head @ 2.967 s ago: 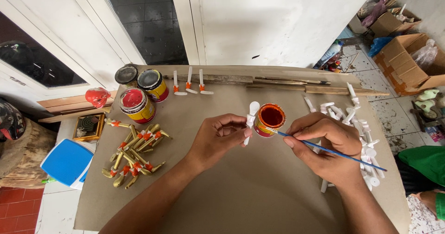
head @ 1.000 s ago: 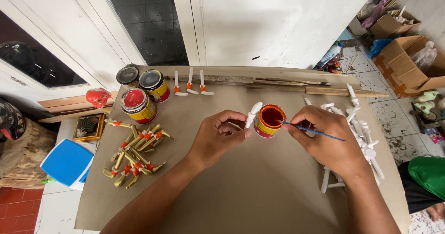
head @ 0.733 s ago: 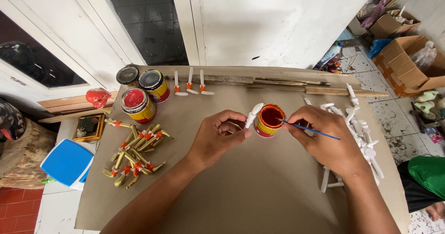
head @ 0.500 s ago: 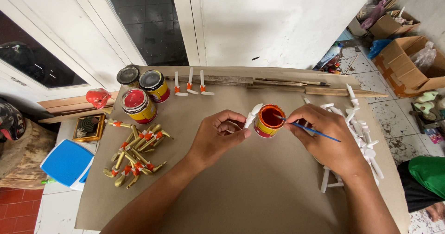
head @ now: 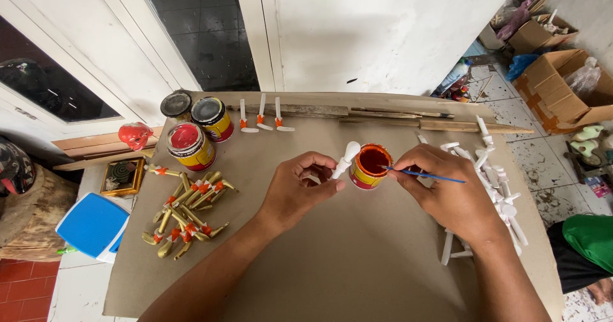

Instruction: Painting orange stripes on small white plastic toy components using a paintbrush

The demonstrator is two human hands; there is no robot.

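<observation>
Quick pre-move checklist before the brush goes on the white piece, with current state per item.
1. Brush held in right hand: ok.
2. Brush tip loaded: tip is inside the open orange paint can; amount of paint on it cannot tell.
3. White turned piece gripped by left hand: ok, knob end sticks up free of the fingers.
4. Can standing upright on the cardboard sheet: ok.
5. Piece apart from the can: cannot tell, they look very close.
6. Unpainted white pieces lying beside the right hand: ok.
</observation>
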